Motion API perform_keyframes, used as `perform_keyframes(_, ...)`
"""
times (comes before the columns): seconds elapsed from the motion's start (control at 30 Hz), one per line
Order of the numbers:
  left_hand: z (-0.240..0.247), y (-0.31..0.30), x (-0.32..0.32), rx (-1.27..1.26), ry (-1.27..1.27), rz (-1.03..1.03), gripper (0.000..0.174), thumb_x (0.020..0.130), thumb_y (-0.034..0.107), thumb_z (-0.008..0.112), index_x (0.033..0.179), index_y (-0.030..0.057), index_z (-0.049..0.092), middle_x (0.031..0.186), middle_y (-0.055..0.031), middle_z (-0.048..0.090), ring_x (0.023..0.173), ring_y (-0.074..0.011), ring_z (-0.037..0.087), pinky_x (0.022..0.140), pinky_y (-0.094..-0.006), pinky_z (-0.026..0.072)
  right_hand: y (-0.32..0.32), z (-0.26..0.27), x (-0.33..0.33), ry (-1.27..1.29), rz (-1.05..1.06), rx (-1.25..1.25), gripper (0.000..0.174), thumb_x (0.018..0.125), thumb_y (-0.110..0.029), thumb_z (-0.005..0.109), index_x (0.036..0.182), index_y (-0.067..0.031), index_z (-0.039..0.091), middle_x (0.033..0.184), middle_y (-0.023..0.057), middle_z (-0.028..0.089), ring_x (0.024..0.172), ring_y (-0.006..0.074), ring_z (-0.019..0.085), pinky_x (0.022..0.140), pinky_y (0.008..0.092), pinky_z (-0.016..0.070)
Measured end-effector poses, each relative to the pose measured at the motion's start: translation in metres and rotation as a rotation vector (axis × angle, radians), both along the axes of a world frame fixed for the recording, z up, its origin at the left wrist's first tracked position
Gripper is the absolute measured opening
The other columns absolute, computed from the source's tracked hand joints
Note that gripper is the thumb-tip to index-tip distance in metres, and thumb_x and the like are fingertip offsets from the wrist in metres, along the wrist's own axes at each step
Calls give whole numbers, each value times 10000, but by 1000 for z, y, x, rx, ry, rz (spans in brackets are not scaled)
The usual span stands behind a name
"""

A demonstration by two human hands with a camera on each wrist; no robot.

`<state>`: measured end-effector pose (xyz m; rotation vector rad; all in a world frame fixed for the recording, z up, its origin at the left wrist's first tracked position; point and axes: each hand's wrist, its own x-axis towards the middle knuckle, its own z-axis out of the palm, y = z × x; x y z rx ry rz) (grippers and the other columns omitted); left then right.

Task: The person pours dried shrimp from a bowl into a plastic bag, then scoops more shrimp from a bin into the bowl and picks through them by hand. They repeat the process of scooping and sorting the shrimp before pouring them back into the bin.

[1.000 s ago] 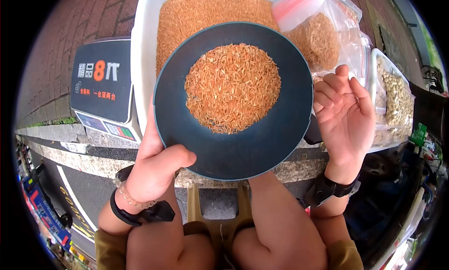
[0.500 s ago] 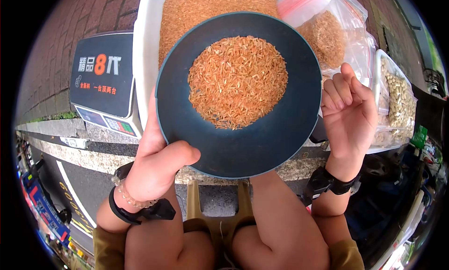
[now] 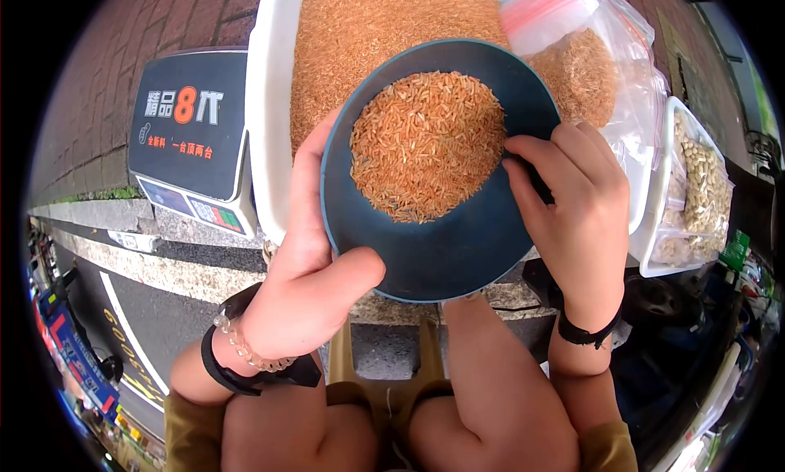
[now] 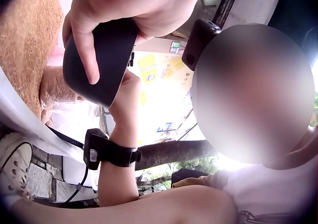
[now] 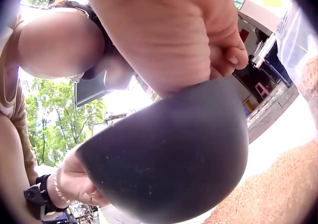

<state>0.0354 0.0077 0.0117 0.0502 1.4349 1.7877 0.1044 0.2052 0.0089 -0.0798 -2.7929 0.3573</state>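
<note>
A dark blue round bowl [image 3: 433, 263] holds a heap of reddish-brown rice [image 3: 425, 145]. My left hand [image 3: 315, 296] grips the bowl at its left rim, thumb over the inside and fingers spread along the outside. In the left wrist view those fingers lie against the bowl's dark underside [image 4: 107, 50]. Over the right rim reaches my right hand [image 3: 580, 210], palm down, its thumb and forefinger tips close together at the heap's right edge. I cannot tell whether grains are between them. In the right wrist view the bowl wall hides these fingertips.
Behind the bowl stands a white tub [image 3: 274, 104] of brown grain [image 3: 352, 39]. Clear plastic bags [image 3: 621, 71] lie at its right, one with brown grain. A tray [image 3: 670, 129] of bagged pale pieces is farther right. A weighing scale [image 3: 192, 137] stands left.
My right hand has turned palm down and come in over the bowl's right side to the rice. The left hand and bowl have shifted right, and the bowl is tilted differently.
</note>
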Motion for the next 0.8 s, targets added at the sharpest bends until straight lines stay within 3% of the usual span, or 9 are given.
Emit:
perform_keyframes(0.13, 0, 4, 1, 18, 5, -8, 760, 625, -114, 403, 1329, 71, 184, 1123, -62, 445, 980, -127, 460, 798, -240, 376, 0, -5, -4, -45, 23, 44, 107, 609, -11, 588, 712, -22, 564, 664, 80, 447, 663, 244, 482, 601, 342, 402)
perform_keyframes(0.2, 0, 6, 3, 34, -11, 8, 777, 618, -116, 398, 1336, 72, 168, 1145, -63, 431, 988, -128, 454, 795, -239, 378, 0, -6, -5, -59, 15, -15, 171, 566, 6, 668, 710, -9, 577, 654, 94, 471, 645, 265, 488, 574, 360, 402)
perform_keyframes(0.73, -2, 7, 4, 29, -40, 8, 863, 587, -138, 353, 1373, 83, 73, 1222, -66, 379, 1017, -128, 434, 771, -227, 384, -3, -13, -10, -203, 13, 183, 97, 608, -81, 649, 678, -56, 588, 652, 56, 497, 648, 241, 512, 567, 344, 410)
perform_keyframes(0.8, -3, 7, 4, 33, -36, 8, 865, 585, -136, 355, 1373, 81, 72, 1223, -67, 380, 1028, -134, 430, 781, -230, 382, -3, -17, -9, -132, 45, 243, 50, 572, -77, 526, 566, -67, 477, 612, 44, 454, 631, 199, 505, 545, 310, 420)
